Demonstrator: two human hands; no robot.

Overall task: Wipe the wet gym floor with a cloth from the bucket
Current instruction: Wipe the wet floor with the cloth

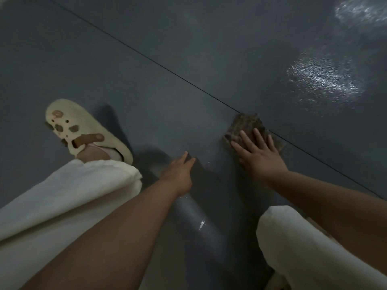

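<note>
I am crouched indoors on a gym-type floor [188, 49]: smooth dark grey sheet flooring with a thin straight seam [159, 63] crossing from far left to near right, and wet patches [322, 84] glinting far right.

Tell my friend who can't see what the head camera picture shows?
A right hand presses a brownish, crumpled cloth flat on a dark grey floor beside a thin seam; the left hand rests open nearby, with a cream clog further left.

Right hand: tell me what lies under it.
The right hand presses flat, fingers spread, on a brownish cloth lying on the grey floor. The cloth's part beneath the palm is hidden.
</note>
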